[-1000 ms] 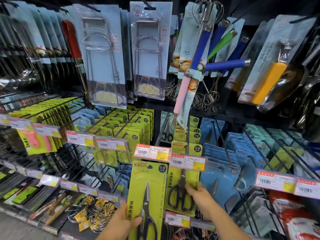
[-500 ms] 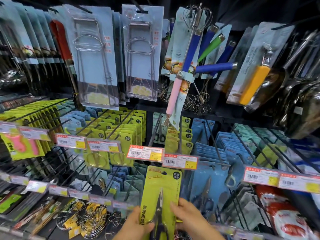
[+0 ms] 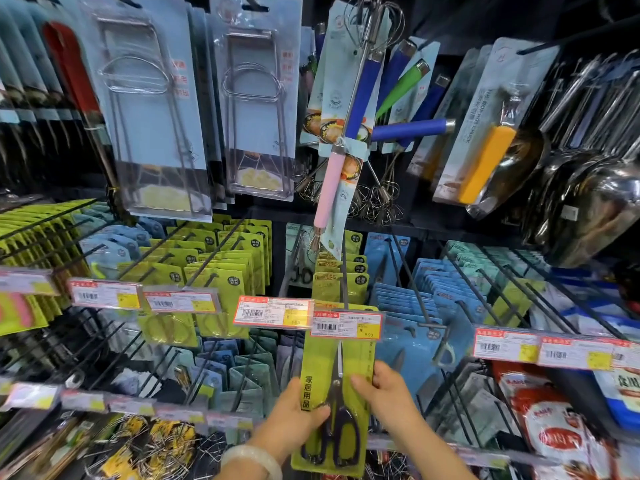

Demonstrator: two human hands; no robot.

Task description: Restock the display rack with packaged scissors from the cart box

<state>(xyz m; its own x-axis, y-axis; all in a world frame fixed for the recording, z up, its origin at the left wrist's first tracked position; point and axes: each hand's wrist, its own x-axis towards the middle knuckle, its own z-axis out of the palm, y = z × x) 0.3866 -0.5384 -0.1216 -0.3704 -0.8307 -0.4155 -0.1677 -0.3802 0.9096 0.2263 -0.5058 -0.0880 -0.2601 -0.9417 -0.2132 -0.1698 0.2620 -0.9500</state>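
I hold a green scissors pack point(image 3: 334, 407) upright in front of the rack point(image 3: 429, 327), low and just right of centre. My left hand point(image 3: 294, 415) has its grip closed on the pack's left edge, thumb over the front near the scissors' pivot. My right hand point(image 3: 388, 400) has its grip closed on the right edge, thumb on the front and the other digits behind the card. The top of the pack sits behind a red-edged price tag point(image 3: 347, 325) at the near end of a hook point(image 3: 344, 268), where more green packs point(image 3: 339, 282) hang in a row running far back. Blue packs point(image 3: 405, 306) hang to the right. Whisks point(image 3: 360, 98) hang above. A pale bangle point(image 3: 252, 460) circles my left wrist.
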